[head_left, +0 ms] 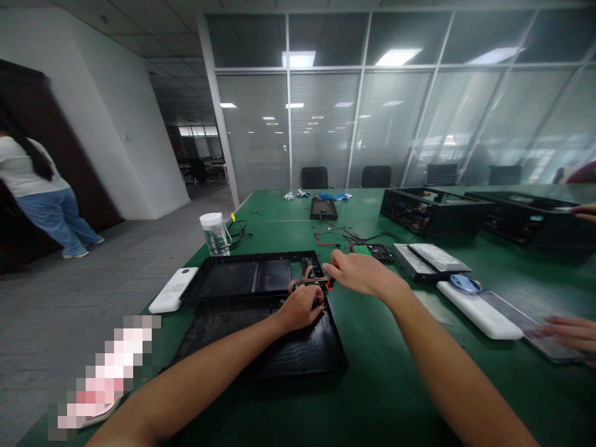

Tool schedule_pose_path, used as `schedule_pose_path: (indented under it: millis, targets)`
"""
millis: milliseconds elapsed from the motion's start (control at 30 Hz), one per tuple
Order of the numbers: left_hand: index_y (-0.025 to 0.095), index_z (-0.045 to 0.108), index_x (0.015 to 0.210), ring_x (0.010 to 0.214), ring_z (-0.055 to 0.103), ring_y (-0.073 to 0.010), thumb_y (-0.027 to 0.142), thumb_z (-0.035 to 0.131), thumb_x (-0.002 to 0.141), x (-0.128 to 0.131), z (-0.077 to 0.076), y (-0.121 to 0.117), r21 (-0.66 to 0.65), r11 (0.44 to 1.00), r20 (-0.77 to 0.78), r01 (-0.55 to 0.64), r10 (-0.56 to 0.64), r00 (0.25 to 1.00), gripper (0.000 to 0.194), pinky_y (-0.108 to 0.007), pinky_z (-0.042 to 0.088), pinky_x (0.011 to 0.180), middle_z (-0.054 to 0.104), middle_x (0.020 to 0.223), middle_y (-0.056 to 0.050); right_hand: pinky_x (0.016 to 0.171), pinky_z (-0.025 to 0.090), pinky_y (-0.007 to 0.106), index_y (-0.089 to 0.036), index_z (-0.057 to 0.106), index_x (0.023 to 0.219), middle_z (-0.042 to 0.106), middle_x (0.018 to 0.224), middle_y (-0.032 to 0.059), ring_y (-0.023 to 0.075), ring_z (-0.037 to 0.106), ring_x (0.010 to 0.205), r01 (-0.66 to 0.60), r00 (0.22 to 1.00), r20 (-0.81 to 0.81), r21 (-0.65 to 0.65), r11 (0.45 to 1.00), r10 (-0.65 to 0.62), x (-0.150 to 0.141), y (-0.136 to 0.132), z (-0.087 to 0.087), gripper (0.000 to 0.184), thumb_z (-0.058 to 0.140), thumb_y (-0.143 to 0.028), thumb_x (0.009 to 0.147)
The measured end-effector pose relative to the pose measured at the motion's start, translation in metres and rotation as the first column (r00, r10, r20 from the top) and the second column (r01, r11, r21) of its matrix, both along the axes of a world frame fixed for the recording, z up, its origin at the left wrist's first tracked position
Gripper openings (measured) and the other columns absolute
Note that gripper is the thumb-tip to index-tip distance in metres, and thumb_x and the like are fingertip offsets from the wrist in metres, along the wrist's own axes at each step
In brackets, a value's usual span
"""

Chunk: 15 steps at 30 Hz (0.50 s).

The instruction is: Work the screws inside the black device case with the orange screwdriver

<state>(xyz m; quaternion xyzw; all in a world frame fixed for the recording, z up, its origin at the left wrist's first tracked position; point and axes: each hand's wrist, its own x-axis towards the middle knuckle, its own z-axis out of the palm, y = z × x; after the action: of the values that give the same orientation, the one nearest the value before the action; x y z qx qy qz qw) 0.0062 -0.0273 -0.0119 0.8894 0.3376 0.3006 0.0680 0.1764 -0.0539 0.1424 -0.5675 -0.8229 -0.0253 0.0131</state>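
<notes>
Two bare hands meet at the right-hand end of the black casing (233, 276). We record the fingers of the left hand (302, 305) as bent, tips gathered closely together; whatever lies between them is hidden, so we cannot tell whether they pinch anything. The right hand (354, 270) is curled into a loose fist, its fingers apparently closed on an orange-and-dark tool (330, 284), of which only a small part shows below the palm.

Key relation: the coloured wires (307, 273) lie just beyond the left fingers and to the left of the right fist. We judge the left hand nearer to them, with the right hand standing off the casing's right edge. The casing's long axis runs across us, left to right, and both hands sit at its right end. We cannot tell whether the tool touches the casing.

Nearer to us, under the left forearm, lies the black panel (274, 347), roughly alongside the casing. Beyond the right hand we note a green circuit board (362, 249); farther right, a silver-and-black box (431, 257). At the far right, a co-worker's hand (570, 332) rests well apart from ours.
</notes>
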Motion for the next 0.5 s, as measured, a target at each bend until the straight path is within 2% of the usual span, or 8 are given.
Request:
schedule_pose_path:
  millis: [100, 167, 300, 500]
  targets:
    - [0.016, 0.046, 0.091, 0.084, 0.053, -0.0193, 0.018, 0.057, 0.075, 0.0002, 0.0006, -0.0002, 0.002, 1.000, -0.003, -0.007, 0.007, 1.000, 0.020, -0.031, 0.040, 0.077, 0.058, 0.087, -0.005, 0.069, 0.037, 0.032, -0.016, 0.053, 0.102, 0.065, 0.097, 0.0137, 0.0251, 0.061, 0.086, -0.037, 0.999, 0.000, -0.011, 0.999, 0.037, -0.0008, -0.0004, 0.0009, 0.042, 0.023, -0.043, 0.090]
    - [0.017, 0.046, 0.091, 0.084, 0.053, -0.0194, 0.019, 0.057, 0.075, 0.0005, 0.0011, -0.0005, 0.000, 1.000, -0.005, -0.012, 0.012, 1.000, 0.019, -0.031, 0.040, 0.077, 0.058, 0.088, -0.005, 0.070, 0.037, 0.032, -0.015, 0.055, 0.098, 0.064, 0.096, 0.0141, 0.0259, 0.060, 0.088, -0.034, 0.999, 0.005, -0.004, 0.999, 0.034, -0.0017, -0.0013, 0.0019, 0.045, 0.022, -0.046, 0.090]
    - [0.017, 0.047, 0.090, 0.083, 0.053, -0.0192, 0.019, 0.057, 0.076, 0.0009, 0.0023, -0.0013, -0.018, 1.000, -0.010, -0.015, 0.014, 1.000, 0.017, -0.031, 0.040, 0.077, 0.057, 0.088, -0.005, 0.067, 0.037, 0.030, -0.017, 0.054, 0.102, 0.065, 0.096, 0.0115, 0.0240, 0.060, 0.084, -0.069, 0.997, -0.025, -0.038, 0.997, 0.068, -0.0031, -0.0029, 0.0038, 0.042, 0.026, -0.047, 0.089]
    - [0.017, 0.047, 0.091, 0.083, 0.053, -0.0191, 0.018, 0.056, 0.076, 0.0006, 0.0019, -0.0010, -0.015, 1.000, -0.010, -0.008, 0.008, 1.000, 0.018, -0.031, 0.040, 0.077, 0.057, 0.087, -0.005, 0.067, 0.037, 0.030, -0.017, 0.055, 0.100, 0.065, 0.092, 0.0114, 0.0241, 0.061, 0.083, -0.059, 0.998, -0.040, -0.028, 0.998, 0.058, -0.0021, -0.0018, 0.0027, 0.049, 0.023, -0.053, 0.089]
